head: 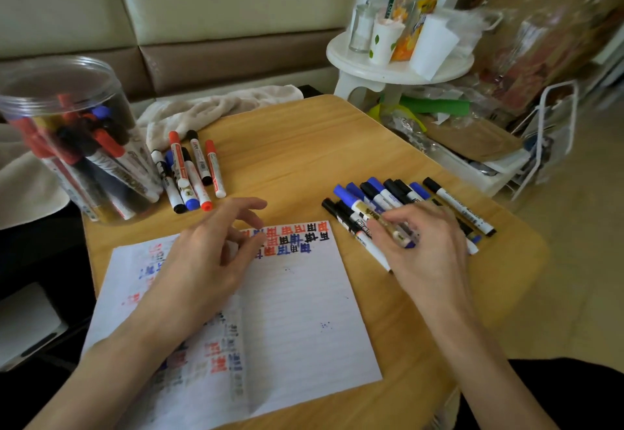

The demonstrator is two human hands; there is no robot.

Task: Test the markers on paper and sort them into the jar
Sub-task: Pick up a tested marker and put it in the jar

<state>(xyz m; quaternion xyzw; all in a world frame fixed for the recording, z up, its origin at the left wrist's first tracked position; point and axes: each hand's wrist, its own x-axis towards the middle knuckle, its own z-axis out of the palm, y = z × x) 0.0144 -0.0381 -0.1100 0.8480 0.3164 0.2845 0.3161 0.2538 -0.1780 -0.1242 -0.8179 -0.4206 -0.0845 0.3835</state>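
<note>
Left hand (209, 257) relaxed, empty, above paper (304, 311); right hand (425, 244) curls fingers round a blue marker (354, 201) in the pile (401, 193) beneath it. Jar (67, 139) beyond left hand. Marker labels illegible

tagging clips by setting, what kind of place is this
Likely a home living room: a cushioned sofa behind the small wooden table, and a white stool crowded with bottles and cups.

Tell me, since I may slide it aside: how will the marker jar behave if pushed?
The jar is tall and holds many markers, so it likely feels weighty and might tip if pushed high. Its smooth clear wall may be slippery.
</note>
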